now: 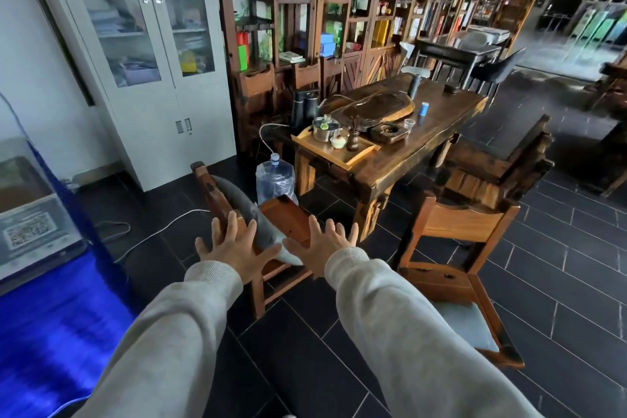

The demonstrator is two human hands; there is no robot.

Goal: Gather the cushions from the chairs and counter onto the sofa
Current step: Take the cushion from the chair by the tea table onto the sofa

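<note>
Dark tile floor point(305, 332) runs through a tea room lined with tall wooden shelves point(339, 10), with a white glass-fronted cabinet point(146, 44) on the left and a heavy wooden table point(407, 149) set with tea things at centre. No sofa is in view. A person in grey sleeves holds both arms out toward a wooden chair point(288, 214) just ahead, where a grey cushion point(244, 207) stands on edge, leaning against the chair's back. Its long axis runs from the far left down to the near right, slantwise across the line of the arms. The left hand point(234, 248) and right hand point(325, 248) are empty, palms down, fingers spread wide. They sit either side of the cushion's near end. The left hand overlaps the cushion and the chair back in this view and looks the nearer of the two, though contact cannot be made out. The right hand hangs beside the lower corner, over the seat. A two-handed lift looks likely, with the left hand going to the upper edge. A second chair point(458, 224) stands to the right, and a second cushion point(468, 326) lies flat on a seat at the lower right, apparently yet to be collected.
</note>
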